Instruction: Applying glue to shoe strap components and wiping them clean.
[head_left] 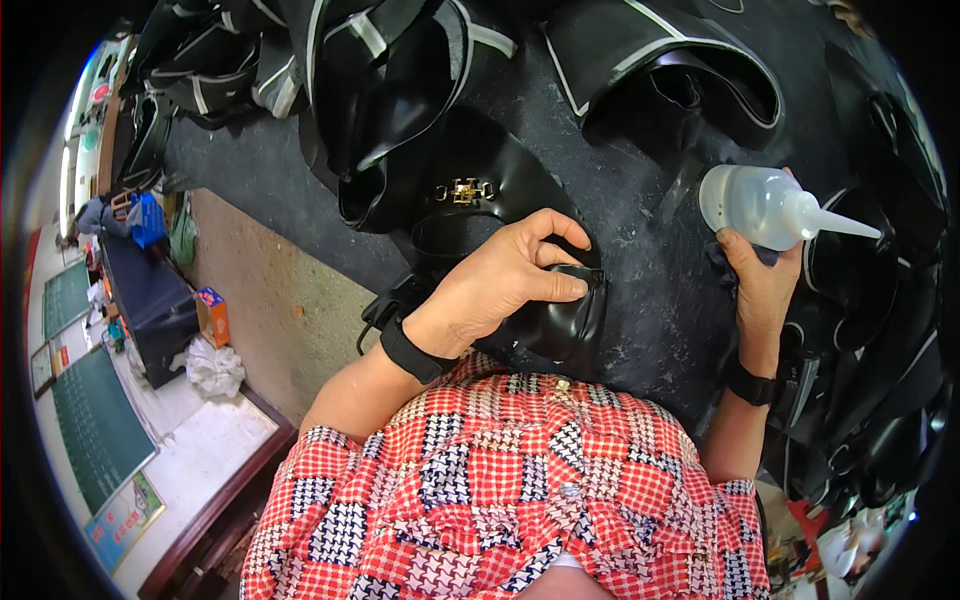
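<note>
Glossy black piece (562,325), white-edged pieces (385,115) beyond

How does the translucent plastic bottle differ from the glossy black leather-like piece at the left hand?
The translucent bottle tapers to a nozzle; the black piece is curved and opaque. The right hand grips the bottle; the left hand holds the black piece. Both are in hand.

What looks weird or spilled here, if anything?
Pale smudges mark the black work surface, perhaps old residue; I can't tell. The translucent squeeze bottle is tipped sideways in the right hand, but no drip shows.
</note>
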